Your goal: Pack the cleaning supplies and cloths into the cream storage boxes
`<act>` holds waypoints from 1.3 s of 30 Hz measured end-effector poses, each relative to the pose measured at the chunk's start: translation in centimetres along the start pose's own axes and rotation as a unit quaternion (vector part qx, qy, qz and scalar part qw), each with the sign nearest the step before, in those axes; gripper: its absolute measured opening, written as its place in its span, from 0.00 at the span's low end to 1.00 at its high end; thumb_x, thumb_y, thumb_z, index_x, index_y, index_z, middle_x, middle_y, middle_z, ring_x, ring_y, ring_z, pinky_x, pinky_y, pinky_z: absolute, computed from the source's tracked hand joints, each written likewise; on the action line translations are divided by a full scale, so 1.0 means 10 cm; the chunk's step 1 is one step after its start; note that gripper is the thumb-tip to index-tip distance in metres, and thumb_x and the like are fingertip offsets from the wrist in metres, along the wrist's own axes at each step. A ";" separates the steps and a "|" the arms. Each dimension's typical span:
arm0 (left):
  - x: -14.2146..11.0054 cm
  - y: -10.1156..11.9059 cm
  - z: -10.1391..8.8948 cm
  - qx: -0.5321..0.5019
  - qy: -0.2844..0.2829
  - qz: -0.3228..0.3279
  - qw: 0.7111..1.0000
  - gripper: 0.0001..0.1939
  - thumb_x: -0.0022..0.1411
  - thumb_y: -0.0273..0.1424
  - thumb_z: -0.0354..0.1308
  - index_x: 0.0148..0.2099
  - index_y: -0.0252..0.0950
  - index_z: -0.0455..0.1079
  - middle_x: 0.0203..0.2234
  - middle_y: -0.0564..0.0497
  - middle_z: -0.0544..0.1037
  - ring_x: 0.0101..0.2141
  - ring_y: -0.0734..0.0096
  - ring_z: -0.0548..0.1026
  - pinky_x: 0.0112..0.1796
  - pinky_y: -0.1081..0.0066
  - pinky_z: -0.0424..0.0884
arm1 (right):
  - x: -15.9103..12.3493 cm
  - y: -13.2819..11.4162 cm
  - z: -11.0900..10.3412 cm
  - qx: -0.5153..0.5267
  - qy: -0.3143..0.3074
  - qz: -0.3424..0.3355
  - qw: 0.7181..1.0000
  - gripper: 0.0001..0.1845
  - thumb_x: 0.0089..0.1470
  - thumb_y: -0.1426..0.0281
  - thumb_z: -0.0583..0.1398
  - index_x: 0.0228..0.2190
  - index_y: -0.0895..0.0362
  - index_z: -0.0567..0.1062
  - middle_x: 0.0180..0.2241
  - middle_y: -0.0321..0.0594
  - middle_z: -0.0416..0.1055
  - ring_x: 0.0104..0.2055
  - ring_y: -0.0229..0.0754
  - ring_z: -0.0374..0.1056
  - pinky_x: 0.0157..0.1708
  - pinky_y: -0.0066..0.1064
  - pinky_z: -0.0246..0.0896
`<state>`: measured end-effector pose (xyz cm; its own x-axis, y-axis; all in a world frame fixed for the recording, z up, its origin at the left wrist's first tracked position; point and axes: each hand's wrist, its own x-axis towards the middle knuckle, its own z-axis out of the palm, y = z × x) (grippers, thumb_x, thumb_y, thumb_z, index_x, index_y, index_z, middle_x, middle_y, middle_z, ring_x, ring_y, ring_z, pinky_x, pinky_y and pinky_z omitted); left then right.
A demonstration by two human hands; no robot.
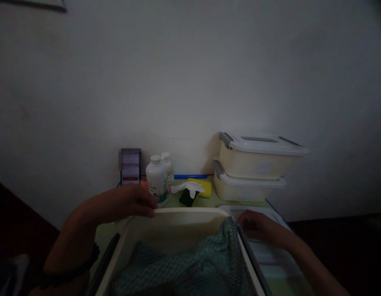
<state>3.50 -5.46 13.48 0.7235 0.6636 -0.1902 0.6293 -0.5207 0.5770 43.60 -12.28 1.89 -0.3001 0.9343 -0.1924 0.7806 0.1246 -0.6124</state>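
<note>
An open bin (184,211) holds a bunched green cloth (205,263). The left hand (135,201), half curled, touches its far rim; the right (258,226), loosely curled, is at its right side, grip unclear. Lidded boxes (255,164) stand stacked behind.

Green patterned cloth (193,263) lies rumpled in open bin (185,211).

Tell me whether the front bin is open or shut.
Open: no lid covers the front bin, and green cloth shows inside.
</note>
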 end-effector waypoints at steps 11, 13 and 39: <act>0.03 0.00 0.03 0.017 -0.020 -0.068 0.997 0.13 0.58 0.38 0.54 0.32 0.36 0.75 0.28 0.51 0.78 0.32 0.65 0.73 0.33 0.73 0.65 | -0.19 0.32 -0.30 0.016 0.013 0.039 0.999 0.13 0.43 0.65 0.63 0.33 0.58 0.74 0.31 0.40 0.73 0.33 0.41 0.68 0.33 0.32 0.62; 0.03 0.03 0.03 0.006 -0.024 -0.059 0.998 0.12 0.58 0.37 0.54 0.32 0.36 0.75 0.29 0.52 0.78 0.32 0.66 0.73 0.33 0.73 0.65 | -0.17 0.23 -0.33 0.002 0.026 0.031 0.999 0.13 0.46 0.62 0.62 0.33 0.58 0.74 0.30 0.41 0.72 0.32 0.42 0.67 0.33 0.34 0.62; 0.11 0.08 0.05 -0.047 -0.046 -0.083 0.994 0.14 0.55 0.39 0.58 0.34 0.33 0.75 0.27 0.49 0.77 0.29 0.68 0.74 0.29 0.73 0.65 | 0.62 -1.18 -0.50 0.034 -0.216 -0.123 0.968 0.19 0.49 0.57 0.62 0.38 0.58 0.79 0.26 0.37 0.70 0.28 0.35 0.63 0.26 0.25 0.55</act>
<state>4.99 -5.39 13.35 0.6375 0.6824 -0.3576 0.7157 -0.3528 0.6027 35.32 -6.32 11.74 -0.6855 0.6500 -0.3280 0.6230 0.2905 -0.7263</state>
